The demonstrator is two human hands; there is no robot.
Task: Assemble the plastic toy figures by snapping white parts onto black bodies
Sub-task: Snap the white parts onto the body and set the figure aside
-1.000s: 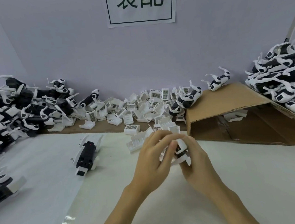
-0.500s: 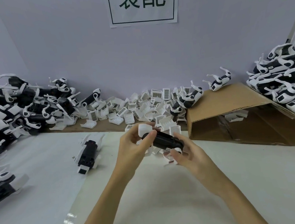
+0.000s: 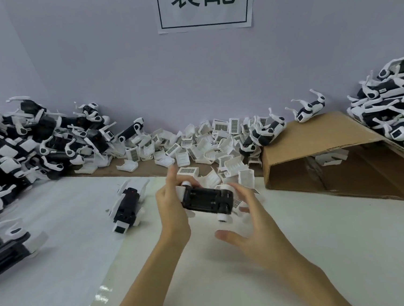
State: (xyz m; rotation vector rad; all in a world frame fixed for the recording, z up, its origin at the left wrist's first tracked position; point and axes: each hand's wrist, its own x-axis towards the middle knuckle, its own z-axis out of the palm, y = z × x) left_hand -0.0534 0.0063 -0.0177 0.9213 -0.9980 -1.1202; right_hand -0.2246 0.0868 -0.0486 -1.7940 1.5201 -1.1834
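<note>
A black toy body [image 3: 206, 198] with white round joints at its corners is held level above the white table, underside towards me. My left hand [image 3: 170, 209] grips its left end, index finger raised. My right hand [image 3: 253, 226] is at its right end with fingers spread; the fingertips touch the body and the thumb stands clear of it. Loose white parts [image 3: 195, 146] lie heaped just behind. Another black body with white parts [image 3: 127, 205] lies on the table to the left.
Large heap of black-and-white figures [image 3: 24, 144] at far left, another heap [image 3: 392, 107] at far right. A tipped cardboard box [image 3: 329, 141] lies open at right with figures on top. One figure [image 3: 6, 248] lies at the left edge.
The body has turned from a tight two-handed clasp to lie level and face up to me. My right hand has loosened, its fingers spreading and its thumb coming off.
</note>
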